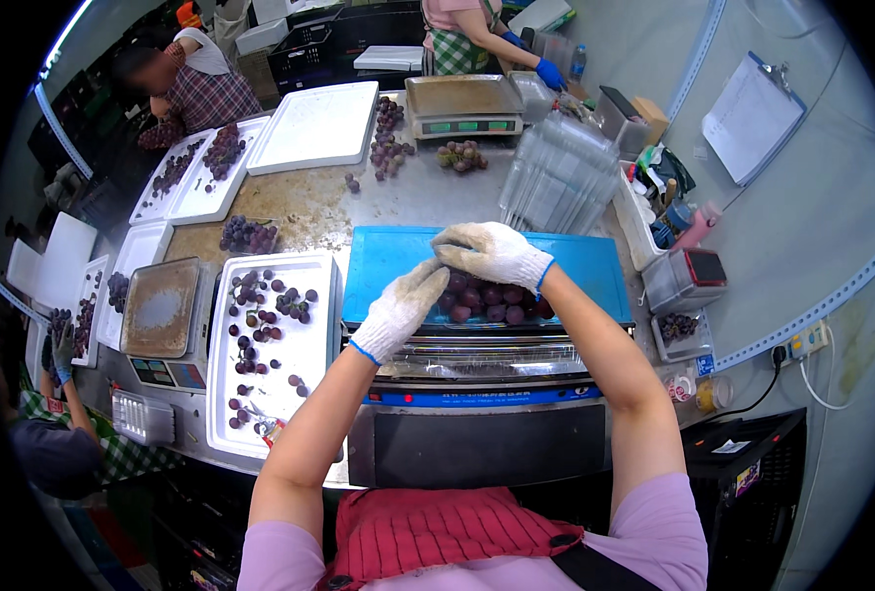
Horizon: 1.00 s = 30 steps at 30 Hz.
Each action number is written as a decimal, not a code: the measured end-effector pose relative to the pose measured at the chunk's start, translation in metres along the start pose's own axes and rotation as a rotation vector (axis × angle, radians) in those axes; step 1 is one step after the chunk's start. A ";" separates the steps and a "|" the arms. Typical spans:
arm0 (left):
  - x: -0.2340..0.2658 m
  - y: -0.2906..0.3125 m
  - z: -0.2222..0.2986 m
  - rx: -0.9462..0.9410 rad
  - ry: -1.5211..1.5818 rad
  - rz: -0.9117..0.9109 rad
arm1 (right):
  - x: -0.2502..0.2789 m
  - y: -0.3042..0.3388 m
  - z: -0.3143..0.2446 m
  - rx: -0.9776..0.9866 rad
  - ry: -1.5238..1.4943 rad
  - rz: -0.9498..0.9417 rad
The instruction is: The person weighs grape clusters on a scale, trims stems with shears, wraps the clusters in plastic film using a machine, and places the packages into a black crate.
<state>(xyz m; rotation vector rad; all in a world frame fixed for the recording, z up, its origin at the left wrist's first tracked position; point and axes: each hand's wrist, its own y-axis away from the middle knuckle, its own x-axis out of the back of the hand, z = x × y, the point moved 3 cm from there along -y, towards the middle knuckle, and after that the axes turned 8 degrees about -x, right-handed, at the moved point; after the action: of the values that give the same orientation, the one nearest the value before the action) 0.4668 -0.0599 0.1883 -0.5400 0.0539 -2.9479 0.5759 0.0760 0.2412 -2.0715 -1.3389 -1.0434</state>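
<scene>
While the left hand, in a white knitted glove, slanted inward with its fingers laid close together, the right hand, gloved alike, arched across to meet it, so that their fingertips touched or nearly touched. Neither grip was spread wide; both looked narrow, but whether anything thin was pinched between the fingers could not be made out. The dark purple-red grapes lay clustered just below the right palm and to the right of the left fingers, partly covered by the right hand. Under both hands was a blue work surface, and nearer the body than the grapes ran a glossy band of clear film, with a dark panel closer still. To the left of the left hand, a white foam tray held small grape clusters and loose berries, and farther left stood a scale with a stained plate. Beyond the right hand, nested clear containers leaned to the right, while straight ahead of the grip a bunch of paler grapes sat before a second scale. Farthest off, a co-worker's blue-gloved hand rested near more clear packaging.
</scene>
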 end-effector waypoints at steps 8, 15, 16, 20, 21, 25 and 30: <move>0.009 0.002 -0.006 -0.002 0.170 0.146 | -0.008 0.001 -0.002 -0.076 0.043 -0.055; 0.023 0.017 -0.006 -0.057 -0.095 0.223 | -0.009 0.006 -0.007 -0.093 0.032 -0.013; 0.020 0.018 -0.004 -0.101 -0.148 0.193 | -0.009 0.007 -0.008 -0.098 0.035 -0.009; 0.009 0.013 0.006 -0.121 -0.239 0.131 | -0.005 0.013 -0.016 -0.194 0.042 0.013; 0.010 0.011 0.008 -0.143 -0.240 0.117 | -0.005 0.015 -0.018 -0.234 0.028 0.019; 0.009 0.006 0.010 -0.198 -0.214 0.085 | -0.006 0.021 -0.020 -0.205 0.043 0.078; 0.006 0.001 0.008 -0.178 -0.099 0.118 | 0.011 0.049 -0.018 -0.091 0.129 0.383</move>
<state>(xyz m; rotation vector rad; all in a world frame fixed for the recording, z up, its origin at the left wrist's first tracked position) 0.4643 -0.0619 0.1973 -0.6810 0.3285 -2.8133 0.6164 0.0482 0.2619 -2.1711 -0.8024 -1.0590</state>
